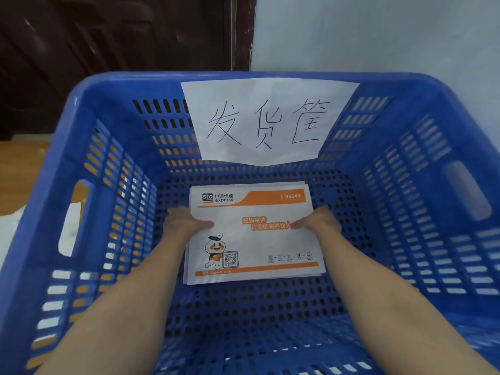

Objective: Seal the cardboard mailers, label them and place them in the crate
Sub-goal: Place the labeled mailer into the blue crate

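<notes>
A white and orange STO express cardboard mailer [253, 239] lies flat on top of a small stack on the perforated floor of a big blue plastic crate [405, 185]. Both my arms reach down into the crate. My left hand [186, 221] holds the mailer's left edge, thumb on top and fingers hidden under it. My right hand [318, 219] holds the right edge the same way, thumb lying on the printed face. Edges of other mailers show beneath the top one.
A white paper sign [266, 120] with handwritten characters hangs on the crate's far wall. Behind the crate stand a dark wooden door [113, 36] and a pale wall [378, 31]. A wooden floor [21, 169] shows at the left.
</notes>
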The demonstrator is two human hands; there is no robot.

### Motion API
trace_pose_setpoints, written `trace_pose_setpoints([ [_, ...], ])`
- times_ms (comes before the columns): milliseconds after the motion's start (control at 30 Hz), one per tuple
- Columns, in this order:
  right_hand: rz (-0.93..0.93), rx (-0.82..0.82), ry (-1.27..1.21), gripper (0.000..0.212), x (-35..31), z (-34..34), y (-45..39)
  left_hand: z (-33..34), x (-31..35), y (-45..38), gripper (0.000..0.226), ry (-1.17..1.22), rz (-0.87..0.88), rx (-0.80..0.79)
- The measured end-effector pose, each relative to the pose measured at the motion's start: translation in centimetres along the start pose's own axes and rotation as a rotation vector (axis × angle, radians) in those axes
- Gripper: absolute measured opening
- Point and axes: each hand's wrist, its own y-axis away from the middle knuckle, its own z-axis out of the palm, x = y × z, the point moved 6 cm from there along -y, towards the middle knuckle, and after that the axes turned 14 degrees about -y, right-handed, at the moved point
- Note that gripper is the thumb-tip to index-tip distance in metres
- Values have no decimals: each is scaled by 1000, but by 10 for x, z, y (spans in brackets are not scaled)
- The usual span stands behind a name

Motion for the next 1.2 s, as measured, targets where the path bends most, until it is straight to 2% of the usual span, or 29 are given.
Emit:
trace_pose_setpoints([
  [133, -4, -3, 62, 112, -1, 3, 3, 4, -9, -3, 89, 84, -30, -38],
  [267, -29, -12, 160, 74, -17, -9, 12, -7, -1, 8, 71, 75, 3, -44],
  [467, -12, -221, 47, 68, -41, -22, 31, -35, 14, 33, 72, -5, 31, -80],
  [567, -46, -303, -100, 49, -57, -27, 59, -58, 20, 53, 63, 8, 41, -24],
  [633, -68, -370, -214, 53, -73, -33, 80, -72, 26, 66, 70, 92, 79, -72],
  [700, -107, -412, -270, 71, -89, -39, 104, -82, 31, 84, 80, 234, 131, -177],
  [800, -230, -402, -267, 74, -108, -49, 135, -110, 36, 114, 87, 415, 200, -206],
  [867, -316, -378, -267, 75, -118, -56, 161, -133, 35, 138, 88, 458, 271, -156],
  [967, -454, -289, -320, 78, -133, -73, 190, -171, 19, 165, 84, 560, 406, 12],
  [1100, -641, -149, -414, 80, -152, -88, 244, -211, -37, 204, 57, 778, 480, 342],
  [1167, -735, -130, -470, 74, -161, -77, 278, -222, -72, 219, 63, 873, 502, 457],
  [1200, -799, -121, -510, 62, -167, -67, 298, -225, -89, 229, 68, 911, 505, 496],
])
